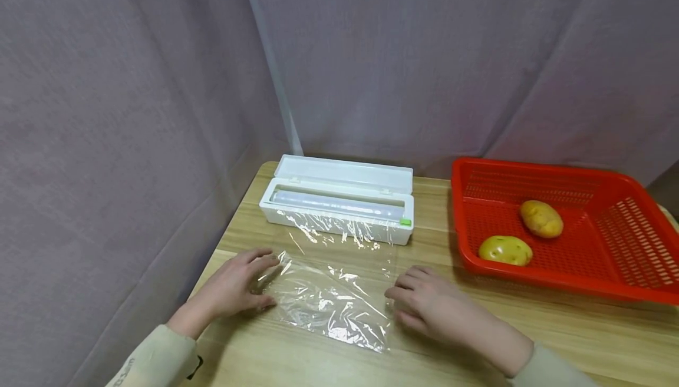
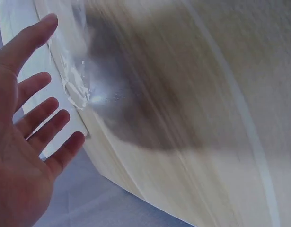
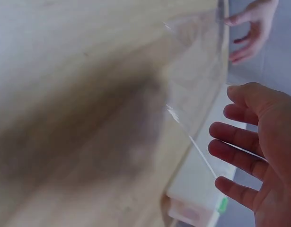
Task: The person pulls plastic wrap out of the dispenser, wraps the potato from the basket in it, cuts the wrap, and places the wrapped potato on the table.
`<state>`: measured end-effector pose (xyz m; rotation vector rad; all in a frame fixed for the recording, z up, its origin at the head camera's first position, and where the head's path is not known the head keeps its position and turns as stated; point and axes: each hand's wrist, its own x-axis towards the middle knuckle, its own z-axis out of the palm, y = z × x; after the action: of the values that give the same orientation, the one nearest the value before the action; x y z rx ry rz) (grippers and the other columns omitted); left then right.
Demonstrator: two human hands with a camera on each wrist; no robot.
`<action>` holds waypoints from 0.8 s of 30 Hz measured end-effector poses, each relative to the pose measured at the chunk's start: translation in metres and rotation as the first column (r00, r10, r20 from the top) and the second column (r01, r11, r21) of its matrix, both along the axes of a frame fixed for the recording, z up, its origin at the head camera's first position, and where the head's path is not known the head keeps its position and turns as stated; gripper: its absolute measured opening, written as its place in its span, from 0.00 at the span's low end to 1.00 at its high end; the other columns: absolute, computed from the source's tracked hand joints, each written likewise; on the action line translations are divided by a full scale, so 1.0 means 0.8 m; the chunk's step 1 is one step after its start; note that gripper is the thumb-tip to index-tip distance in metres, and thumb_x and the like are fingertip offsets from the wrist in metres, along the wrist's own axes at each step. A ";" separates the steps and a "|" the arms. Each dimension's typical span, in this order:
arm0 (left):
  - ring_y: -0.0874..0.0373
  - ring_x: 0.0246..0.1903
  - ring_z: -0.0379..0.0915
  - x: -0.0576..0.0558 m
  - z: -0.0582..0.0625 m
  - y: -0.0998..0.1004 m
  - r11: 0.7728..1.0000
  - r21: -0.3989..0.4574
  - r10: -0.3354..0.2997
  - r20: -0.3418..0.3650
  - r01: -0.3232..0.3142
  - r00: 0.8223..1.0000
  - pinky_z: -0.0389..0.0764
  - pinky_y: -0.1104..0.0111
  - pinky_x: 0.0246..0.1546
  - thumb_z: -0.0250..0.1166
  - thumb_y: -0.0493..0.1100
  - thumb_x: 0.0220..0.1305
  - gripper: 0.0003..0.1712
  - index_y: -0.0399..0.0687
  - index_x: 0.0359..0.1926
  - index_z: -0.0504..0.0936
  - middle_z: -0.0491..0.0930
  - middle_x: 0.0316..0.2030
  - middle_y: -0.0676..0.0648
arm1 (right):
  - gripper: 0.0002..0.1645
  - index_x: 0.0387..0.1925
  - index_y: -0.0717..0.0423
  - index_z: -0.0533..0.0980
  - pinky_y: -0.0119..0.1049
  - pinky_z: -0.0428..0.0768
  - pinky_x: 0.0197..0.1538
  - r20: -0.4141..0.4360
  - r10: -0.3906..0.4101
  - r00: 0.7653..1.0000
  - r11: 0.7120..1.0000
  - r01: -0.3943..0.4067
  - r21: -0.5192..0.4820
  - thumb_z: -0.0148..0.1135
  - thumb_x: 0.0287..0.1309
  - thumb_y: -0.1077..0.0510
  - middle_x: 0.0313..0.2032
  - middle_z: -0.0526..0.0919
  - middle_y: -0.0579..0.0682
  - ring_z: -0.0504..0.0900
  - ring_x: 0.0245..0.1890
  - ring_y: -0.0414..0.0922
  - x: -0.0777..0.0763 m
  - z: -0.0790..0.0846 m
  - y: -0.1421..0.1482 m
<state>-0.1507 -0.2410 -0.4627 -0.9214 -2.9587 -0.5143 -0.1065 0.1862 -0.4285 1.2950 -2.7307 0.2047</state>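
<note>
A sheet of clear film point(image 1: 329, 301) lies on the wooden table point(image 1: 297, 366), drawn out from the white box point(image 1: 339, 189) at the far left corner and reaching toward the near side. The relation that matters is across the sheet: its left border is just beside the left hand point(image 1: 236, 284) and its right border just beside the right hand point(image 1: 432, 298), so the film sits between the two, and neither hand is plainly nearer. Both hands have fingers loosely extended and slightly spread, and neither grips anything; whether any fingertip touches the film, I cannot tell.

The roll point(image 1: 336, 203) rests inside the box, its long axis running left to right, roughly along the table's far edge. The film leaves over the box's front wall, so its pull runs crosswise to the roll, toward the near side. The lid point(image 1: 345, 173) is tipped back toward the far edge, and a green tab point(image 1: 405, 222) sits at the box's right end.

Toward the right side of the table, beyond the right hand, is a red basket point(image 1: 551, 280) with two potatoes inside: one potato point(image 1: 504, 250) by its near wall, the other point(image 1: 541, 219) farther back.
</note>
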 end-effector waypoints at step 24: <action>0.35 0.68 0.73 0.005 -0.013 -0.002 1.000 -0.005 -0.008 0.094 0.008 0.996 0.75 0.40 0.67 0.82 0.60 0.56 0.44 0.44 0.69 0.82 0.74 0.73 0.36 | 0.26 0.61 0.51 0.85 0.62 0.86 0.54 0.058 -0.292 0.955 0.957 0.291 0.014 0.77 0.64 0.49 0.57 0.86 0.59 0.86 0.56 0.61 -0.075 0.129 0.123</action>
<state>-0.1465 -0.2426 -0.4729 -0.9352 -3.0425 -0.5650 -0.1662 0.2849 -0.3256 0.8818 -2.9287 0.2112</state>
